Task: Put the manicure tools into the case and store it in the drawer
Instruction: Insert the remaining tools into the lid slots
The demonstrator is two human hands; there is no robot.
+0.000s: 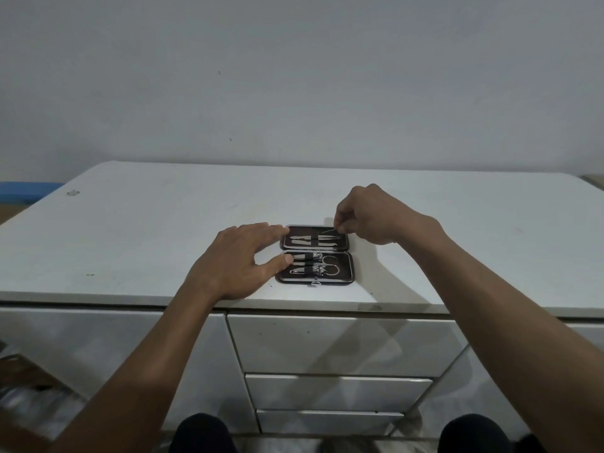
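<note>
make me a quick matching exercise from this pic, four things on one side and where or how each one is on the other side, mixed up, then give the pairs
Things:
1. left hand
2. right hand
3. scissors
4. top drawer

States:
A. shut, below the counter edge
B. strapped into the near half of the open case
C. fingers spread, resting at the case's left edge
D. pinching a thin metal tool over the far half of the case

Pairs: 1-C, 2-D, 3-B, 4-A
</note>
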